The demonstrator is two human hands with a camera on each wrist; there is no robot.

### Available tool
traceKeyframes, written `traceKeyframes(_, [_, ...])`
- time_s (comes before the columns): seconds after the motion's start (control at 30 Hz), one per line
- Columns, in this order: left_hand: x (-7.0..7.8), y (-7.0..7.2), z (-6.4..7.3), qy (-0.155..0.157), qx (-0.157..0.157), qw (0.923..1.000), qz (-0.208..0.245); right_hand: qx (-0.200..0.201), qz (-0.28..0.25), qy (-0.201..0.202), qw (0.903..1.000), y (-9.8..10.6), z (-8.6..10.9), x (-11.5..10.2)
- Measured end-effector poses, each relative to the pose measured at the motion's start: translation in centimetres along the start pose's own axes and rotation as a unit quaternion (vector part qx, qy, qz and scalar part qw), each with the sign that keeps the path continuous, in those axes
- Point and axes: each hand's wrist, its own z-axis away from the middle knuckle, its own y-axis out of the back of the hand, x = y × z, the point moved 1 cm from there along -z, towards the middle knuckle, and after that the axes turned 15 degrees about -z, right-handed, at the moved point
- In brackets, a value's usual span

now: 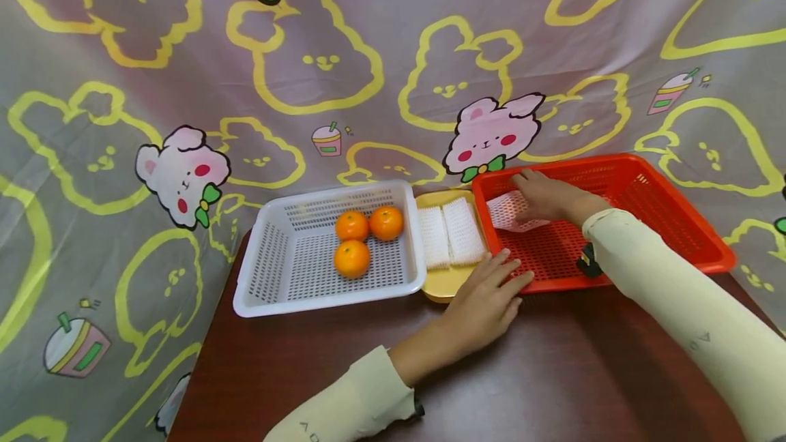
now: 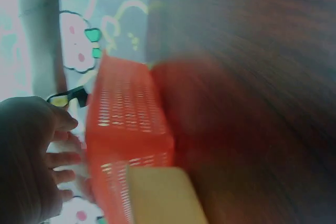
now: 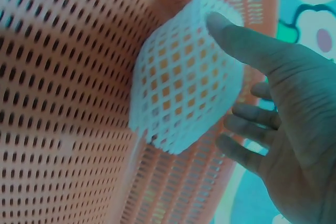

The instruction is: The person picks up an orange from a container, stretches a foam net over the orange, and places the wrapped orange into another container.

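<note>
In the red basket, an orange in a white foam net sleeve lies against the left wall, its orange colour showing through the mesh in the right wrist view. My right hand is over it inside the basket. The thumb overlaps the net's upper end, while the other fingers sit apart from it, loosely bent. With fingers spread, my left hand is at the basket's near left corner, fingertips right at the rim, holding nothing.
A yellow tray with flat foam net sleeves stands left of the red basket. Further left, a white basket contains three bare oranges. All stand on a dark wooden table, with a patterned curtain behind.
</note>
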Motion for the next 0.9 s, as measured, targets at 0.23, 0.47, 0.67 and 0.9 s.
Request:
traceKeyframes(0.23, [-4.2,3.8,6.0,0.157,0.046,0.9813,0.101,0.051,-0.026,0.067,0.9961,-0.2,0.2,-4.3])
traceKeyframes(0.47, [-9.3,6.2,12.6,0.283,0.075,0.9520,0.090,0.054,-0.041,0.129,0.9893,-1.4,-0.4,-9.4])
traceKeyframes(0.67, [-12.0,7.7,16.6,0.356,0.022,0.9331,0.043,0.036,-0.065,0.175,0.9817,-3.0,-2.4,-14.7])
traceKeyframes(0.9, [-13.3,8.0,19.5,0.392,-0.079,0.9163,-0.022,0.008,-0.003,0.282,0.9592,-5.8,-5.1,-20.4])
